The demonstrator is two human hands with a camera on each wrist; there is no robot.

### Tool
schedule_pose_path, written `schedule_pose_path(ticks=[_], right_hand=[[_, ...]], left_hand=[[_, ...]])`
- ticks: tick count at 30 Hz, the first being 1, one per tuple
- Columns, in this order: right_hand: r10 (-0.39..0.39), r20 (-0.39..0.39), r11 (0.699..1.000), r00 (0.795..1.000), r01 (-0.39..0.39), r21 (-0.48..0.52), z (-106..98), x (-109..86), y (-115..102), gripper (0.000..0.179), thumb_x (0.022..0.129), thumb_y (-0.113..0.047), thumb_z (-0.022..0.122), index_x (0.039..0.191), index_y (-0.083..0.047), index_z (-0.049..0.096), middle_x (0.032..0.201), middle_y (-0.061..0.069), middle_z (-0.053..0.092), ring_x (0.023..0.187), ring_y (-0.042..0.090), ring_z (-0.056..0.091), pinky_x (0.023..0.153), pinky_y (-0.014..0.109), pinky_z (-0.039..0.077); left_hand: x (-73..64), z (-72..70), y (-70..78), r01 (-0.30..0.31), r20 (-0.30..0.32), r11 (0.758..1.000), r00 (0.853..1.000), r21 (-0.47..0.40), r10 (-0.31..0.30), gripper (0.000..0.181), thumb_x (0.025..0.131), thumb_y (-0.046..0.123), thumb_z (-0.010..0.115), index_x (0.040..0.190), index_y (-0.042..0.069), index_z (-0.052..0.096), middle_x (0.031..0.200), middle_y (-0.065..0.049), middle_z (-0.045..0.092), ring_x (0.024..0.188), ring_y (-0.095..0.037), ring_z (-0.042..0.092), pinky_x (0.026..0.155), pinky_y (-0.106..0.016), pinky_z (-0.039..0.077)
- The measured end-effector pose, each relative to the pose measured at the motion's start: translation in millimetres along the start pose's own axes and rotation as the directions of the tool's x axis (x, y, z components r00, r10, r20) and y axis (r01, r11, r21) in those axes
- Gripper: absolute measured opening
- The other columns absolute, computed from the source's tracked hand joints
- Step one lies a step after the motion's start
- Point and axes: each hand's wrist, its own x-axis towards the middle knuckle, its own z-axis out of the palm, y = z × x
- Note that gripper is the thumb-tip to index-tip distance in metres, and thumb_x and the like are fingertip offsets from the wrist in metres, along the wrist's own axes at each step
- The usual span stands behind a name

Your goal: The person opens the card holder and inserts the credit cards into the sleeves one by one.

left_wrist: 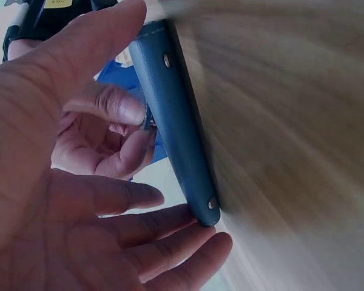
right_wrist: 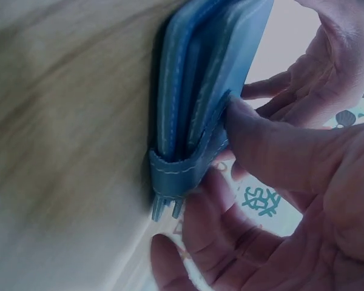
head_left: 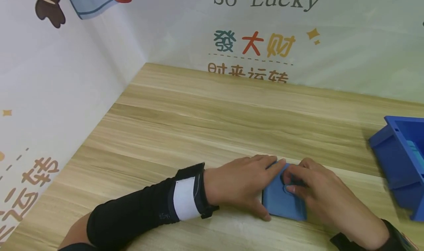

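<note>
A blue wallet (head_left: pixel 285 207) with pale stitching lies on the wooden table, its closing strap (right_wrist: pixel 176 176) wrapping round one edge in the right wrist view. Small metal studs mark its spine (left_wrist: pixel 176 121) in the left wrist view. My left hand (head_left: pixel 240 179) spans the wallet from the left, thumb by the near corner and fairly straight fingers touching the far end. From the right, my right hand (head_left: pixel 326 194) pinches the strap between thumb and fingers over the wallet's upper face. The strap's tip is partly hidden by the fingers.
At the right edge of the table stands a blue plastic bin (head_left: pixel 394 162) with a light blue item (head_left: pixel 415 151) inside. Printed white sheets (head_left: pixel 179 30) border the table at the back and left.
</note>
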Motion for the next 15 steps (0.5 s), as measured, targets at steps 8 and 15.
schedule_pose_path(ticks=[8,15], right_hand=[[-0.08,-0.014,0.997,0.997,0.08,0.01,0,1.6,3,0.036,0.078,-0.001,0.081,0.086,-0.023,0.054,0.085,-0.014,0.045,0.074,0.0,0.048,0.062,0.025,0.044],[0.001,0.069,0.995,0.998,-0.008,0.099,-19,-5.5,14,0.036,0.09,0.005,0.068,0.087,-0.023,0.045,0.082,-0.012,0.041,0.073,0.001,0.041,0.06,0.026,0.034]], left_hand=[[1.4,1.5,1.5,-0.016,-0.019,1.0,1.0,0.006,0.016,0.109,0.078,0.05,0.083,0.155,-0.003,0.029,0.153,-0.015,0.043,0.139,-0.022,0.044,0.113,-0.029,0.034],[0.1,1.7,-2.8,0.015,-0.01,0.999,1.0,-0.037,-0.015,0.107,0.075,0.048,0.086,0.154,0.0,0.032,0.147,-0.013,0.05,0.131,-0.02,0.051,0.107,-0.027,0.04]])
